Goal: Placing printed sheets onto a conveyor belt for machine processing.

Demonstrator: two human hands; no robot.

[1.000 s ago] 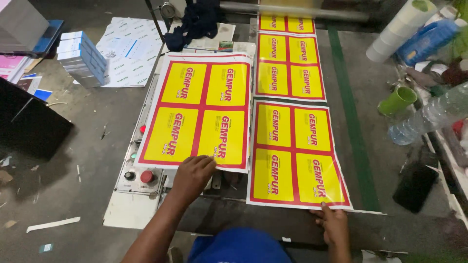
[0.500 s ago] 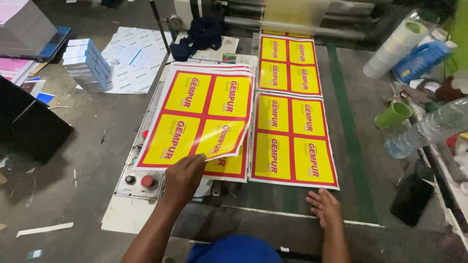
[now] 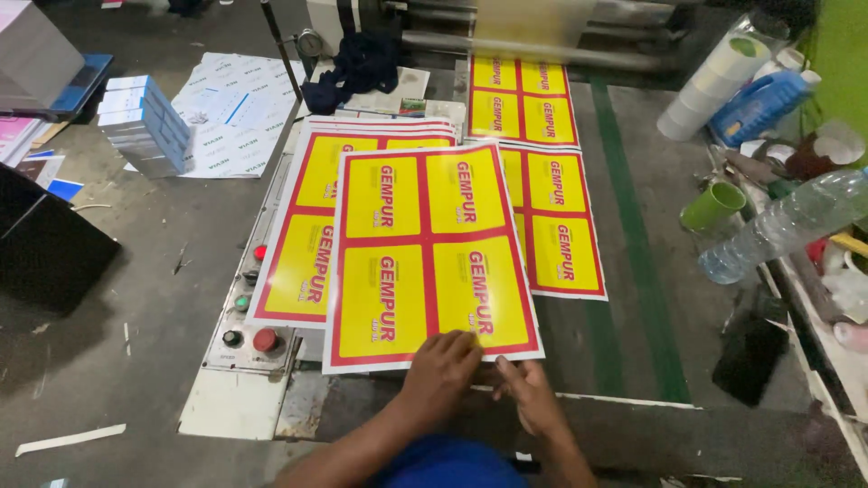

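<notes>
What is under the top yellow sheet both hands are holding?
The top sheet overlaps a stack of matching sheets on its left and another printed sheet on its right. What lies beneath its middle is covered.

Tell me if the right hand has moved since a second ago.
Yes. The right hand shifted left toward the control panel, now at the top sheet's near edge beside the left hand.

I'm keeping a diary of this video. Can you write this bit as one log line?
left hand: on top sheet near edge | right hand: gripping same edge | sheet: atop stack

Red-bordered yellow label sheets [image 3: 425, 258] on machine table; blue-white boxes [image 3: 145, 122] left.
</notes>
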